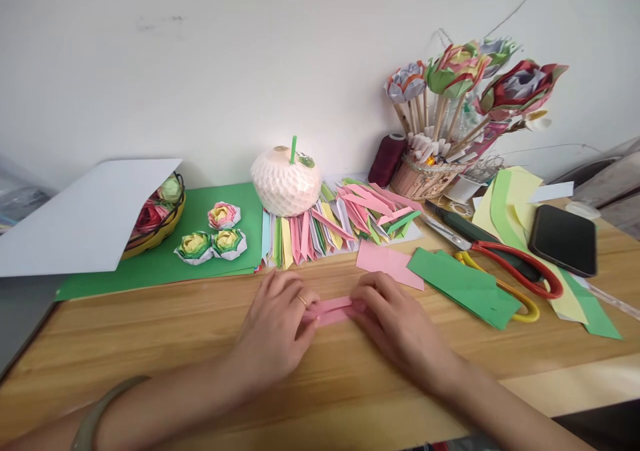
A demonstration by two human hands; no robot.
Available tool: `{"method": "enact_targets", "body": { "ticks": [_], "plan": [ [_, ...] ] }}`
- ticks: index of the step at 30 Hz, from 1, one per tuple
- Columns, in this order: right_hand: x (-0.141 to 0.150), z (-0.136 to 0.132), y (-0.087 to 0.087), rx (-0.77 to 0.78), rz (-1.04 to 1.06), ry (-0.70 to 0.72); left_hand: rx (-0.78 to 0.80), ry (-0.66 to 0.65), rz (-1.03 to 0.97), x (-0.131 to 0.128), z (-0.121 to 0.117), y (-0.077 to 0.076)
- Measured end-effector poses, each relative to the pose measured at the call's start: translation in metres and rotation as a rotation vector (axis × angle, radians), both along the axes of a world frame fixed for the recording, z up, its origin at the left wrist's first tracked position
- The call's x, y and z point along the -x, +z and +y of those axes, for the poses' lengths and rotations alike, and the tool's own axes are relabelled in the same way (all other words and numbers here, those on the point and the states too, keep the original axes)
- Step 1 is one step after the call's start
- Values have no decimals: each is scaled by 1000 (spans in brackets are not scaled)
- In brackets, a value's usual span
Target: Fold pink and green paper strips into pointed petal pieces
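In the head view, the left hand (pixel 280 318) has thumb and fingertips clamped on the left end of a folded pink paper strip (pixel 331 310); the right hand (pixel 395 321) is clamped on its right end; the strip stretches between the two hands, low over the middle of the desk (pixel 200 334) (a lengthwise fold shows along it). Just beyond the right hand lies a flat pink sheet (pixel 387 263); to its right, green paper pieces (pixel 460 281) partly cover a pair of scissors with yellow handles (pixel 530 310); red-handled scissors (pixel 525 264) lie just behind; a black phone (pixel 564 239) rests farther right, on yellow and green paper. Beyond the hands, a heap of folded paper pieces (pixel 357 208) spreads beside a pale textured pot (pixel 286 183); three paper flowers (pixel 229 243) sit to the left on a green sheet (pixel 150 281).
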State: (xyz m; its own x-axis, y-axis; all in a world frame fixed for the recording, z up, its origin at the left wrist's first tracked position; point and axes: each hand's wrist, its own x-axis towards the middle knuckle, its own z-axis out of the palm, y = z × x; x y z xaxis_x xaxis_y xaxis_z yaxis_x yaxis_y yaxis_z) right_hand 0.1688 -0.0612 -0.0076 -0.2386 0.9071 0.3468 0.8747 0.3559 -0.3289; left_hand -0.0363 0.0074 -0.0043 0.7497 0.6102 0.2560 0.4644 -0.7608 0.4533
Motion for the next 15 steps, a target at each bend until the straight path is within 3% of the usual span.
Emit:
{"method": "enact_targets", "body": {
  "ticks": [5, 9, 12, 15],
  "plan": [
    [3, -10, 6, -121, -235, 261, -147, -66, -54, 2, 3, -2],
    [6, -18, 2, -25, -269, 197, -355, -189, -85, 7, 8, -6],
    [6, -22, 0, 63, -269, 209, -548, -323, -2, 14, 11, -7],
    [4, -23, 0, 125, -242, 217, -663, -366, 99, 20, 12, -8]
  ]
}}
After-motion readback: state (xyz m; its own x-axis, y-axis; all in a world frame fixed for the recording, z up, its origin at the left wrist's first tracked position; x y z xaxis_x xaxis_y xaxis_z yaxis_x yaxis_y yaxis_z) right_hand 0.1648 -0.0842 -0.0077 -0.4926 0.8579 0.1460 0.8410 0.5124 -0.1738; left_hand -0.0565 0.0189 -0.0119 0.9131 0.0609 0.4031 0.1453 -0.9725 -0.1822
